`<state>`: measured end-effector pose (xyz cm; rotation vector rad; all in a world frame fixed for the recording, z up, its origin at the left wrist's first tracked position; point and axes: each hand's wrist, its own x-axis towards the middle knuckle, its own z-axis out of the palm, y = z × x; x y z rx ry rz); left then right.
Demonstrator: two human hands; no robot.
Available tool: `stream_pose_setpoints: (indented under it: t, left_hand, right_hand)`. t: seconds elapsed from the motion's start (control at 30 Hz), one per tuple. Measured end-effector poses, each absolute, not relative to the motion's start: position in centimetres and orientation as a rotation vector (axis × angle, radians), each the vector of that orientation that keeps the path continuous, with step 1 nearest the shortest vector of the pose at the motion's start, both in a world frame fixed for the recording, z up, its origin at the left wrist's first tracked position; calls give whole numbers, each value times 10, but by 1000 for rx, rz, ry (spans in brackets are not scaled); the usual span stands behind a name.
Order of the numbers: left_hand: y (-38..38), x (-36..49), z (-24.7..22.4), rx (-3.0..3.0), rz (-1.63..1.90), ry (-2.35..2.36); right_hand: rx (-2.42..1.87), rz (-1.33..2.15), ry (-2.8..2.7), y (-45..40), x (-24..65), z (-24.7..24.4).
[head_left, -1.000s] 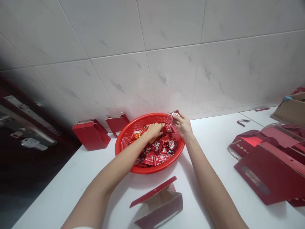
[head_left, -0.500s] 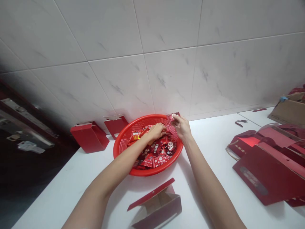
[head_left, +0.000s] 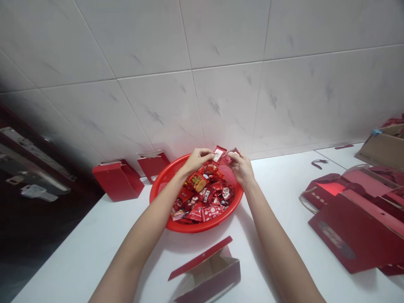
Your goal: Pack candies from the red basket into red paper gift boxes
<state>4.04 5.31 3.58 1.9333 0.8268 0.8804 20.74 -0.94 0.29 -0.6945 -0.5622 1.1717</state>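
Note:
A red plastic basket (head_left: 197,227) full of wrapped candies (head_left: 206,196) stands against the tiled wall. Over its far side, my left hand (head_left: 199,160) pinches a red and white candy packet (head_left: 218,154). Close beside it, my right hand (head_left: 242,169) grips a dark red candy packet (head_left: 229,155) at the basket's right rim. The two packets nearly meet; whether they touch, I cannot tell. In front of the basket sits an open red paper gift box (head_left: 217,273), its flap raised and its inside showing bare cardboard.
Two red gift boxes stand upright at the left, one nearer (head_left: 118,182) and one by the wall (head_left: 153,165). Several flattened red boxes (head_left: 356,229) are piled at the right. Behind them is a brown carton (head_left: 383,147). A dark strap (head_left: 319,163) lies on the white table (head_left: 274,181).
My left hand has risen out of the candies toward the far rim and now holds a red and white packet. My right hand stays almost in place with its packet.

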Motion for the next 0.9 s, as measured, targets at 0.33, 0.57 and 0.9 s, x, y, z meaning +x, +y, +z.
stream_pose_setpoints:
  t: [0.33,0.57,0.9]
  left_hand:
    - [46,41,39,1756,941,745]
    - [43,41,39,1818,972,770]
    - [40,42,43,1751,1024,735]
  right_hand:
    - [-748,1212,-686,-15,204,5]
    - [-732,1259,-784,-17,204,5]
    - [-721,1248,-874,-20,204,7]
